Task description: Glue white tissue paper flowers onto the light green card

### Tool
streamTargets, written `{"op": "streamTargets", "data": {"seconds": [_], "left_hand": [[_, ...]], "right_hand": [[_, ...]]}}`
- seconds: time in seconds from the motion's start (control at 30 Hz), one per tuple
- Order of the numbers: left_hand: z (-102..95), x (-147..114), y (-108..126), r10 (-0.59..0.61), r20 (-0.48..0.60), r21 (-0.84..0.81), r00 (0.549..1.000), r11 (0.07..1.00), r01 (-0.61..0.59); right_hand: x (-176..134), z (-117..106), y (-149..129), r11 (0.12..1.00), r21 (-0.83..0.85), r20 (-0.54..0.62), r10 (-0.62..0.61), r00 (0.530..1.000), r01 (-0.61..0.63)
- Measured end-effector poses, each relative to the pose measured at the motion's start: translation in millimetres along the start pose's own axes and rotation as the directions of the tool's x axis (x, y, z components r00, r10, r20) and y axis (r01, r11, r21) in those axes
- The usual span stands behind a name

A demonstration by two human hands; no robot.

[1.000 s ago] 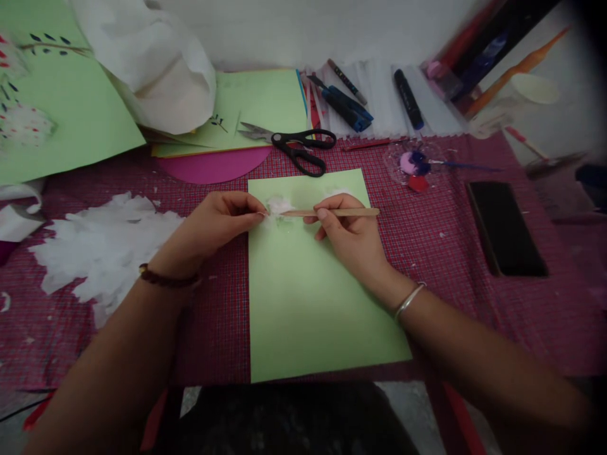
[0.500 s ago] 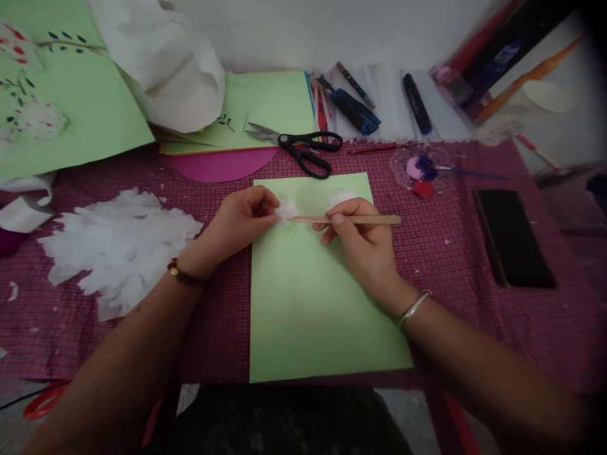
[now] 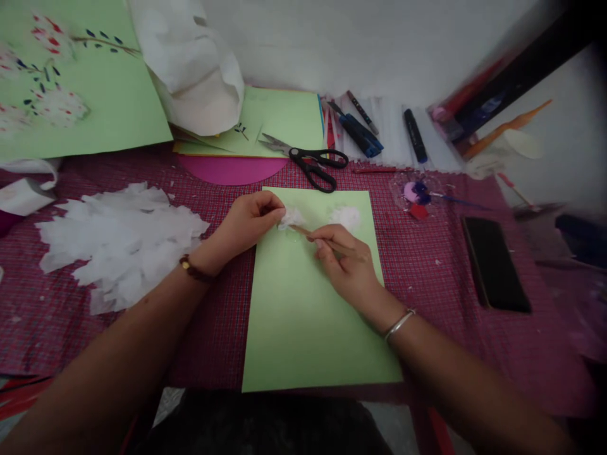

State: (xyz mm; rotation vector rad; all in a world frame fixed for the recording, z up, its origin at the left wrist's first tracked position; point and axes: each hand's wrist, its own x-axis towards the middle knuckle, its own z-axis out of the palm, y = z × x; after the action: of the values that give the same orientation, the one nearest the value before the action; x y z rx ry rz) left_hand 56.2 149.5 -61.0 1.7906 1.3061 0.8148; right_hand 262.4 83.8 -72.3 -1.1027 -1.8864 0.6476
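Observation:
A light green sheet of paper (image 3: 313,316) lies in front of me with two white tissue tufts near its far edge. My left hand (image 3: 253,220) pinches the edge of the left tissue tuft (image 3: 294,218). Between the fingers of my right hand (image 3: 346,265) is a flat wooden craft stick (image 3: 303,232), its tip touching or very near that same tuft. The right-hand tuft (image 3: 346,218) sits just beyond my right fingers. Left of my left forearm lies a heap of cut white tissue pieces (image 3: 126,243).
Black-handled scissors (image 3: 313,165) lie beyond the sheet. A blue cutter (image 3: 358,134) and a black marker (image 3: 415,136) are at the back. On the right are a paint palette (image 3: 417,193) and a phone (image 3: 496,264). A decorated green sheet (image 3: 109,114) occupies the back left.
The craft stick has turned from nearly level to slanting, its tip still at the left tuft. My right hand has lowered slightly, uncovering the right tuft. The view has shifted a little.

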Motion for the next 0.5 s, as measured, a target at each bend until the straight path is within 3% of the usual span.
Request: {"op": "streamTargets", "data": {"seconds": [0.17, 0.27, 0.33, 0.37, 0.43, 0.5], "left_hand": [[-2.7, -1, -2, 0.031, 0.048, -0.008, 0.998, 1.000, -0.030], [-3.7, -1, -6, 0.039, 0.049, -0.015, 0.998, 0.999, -0.038], [-3.8, -1, -8, 0.037, 0.042, -0.015, 0.998, 0.999, -0.037], [-3.7, -1, -8, 0.036, 0.037, -0.020, 0.999, 0.999, -0.035], [-3.7, -2, -9, 0.032, 0.028, -0.028, 0.999, 0.999, -0.031], [-4.2, -2, -8, 0.024, 0.021, -0.024, 0.999, 0.999, -0.024]], "right_hand": [[-3, -4, -2, 0.977, -0.122, 0.129, -0.160, 0.979, 0.175], [-8, -9, -8, 0.979, -0.042, 0.091, -0.193, 0.977, 0.197], [-11, -11, -12, 0.990, 0.101, -0.014, -0.098, 0.995, 0.099], [-12, -11, -13, 0.977, 0.212, -0.049, 0.009, 0.999, 0.001], [-14, -10, -11, 0.859, 0.460, -0.015, 0.262, 0.965, -0.226], [-13, -7, -7, 0.679, 0.622, 0.109, 0.418, 0.902, -0.390]]}}
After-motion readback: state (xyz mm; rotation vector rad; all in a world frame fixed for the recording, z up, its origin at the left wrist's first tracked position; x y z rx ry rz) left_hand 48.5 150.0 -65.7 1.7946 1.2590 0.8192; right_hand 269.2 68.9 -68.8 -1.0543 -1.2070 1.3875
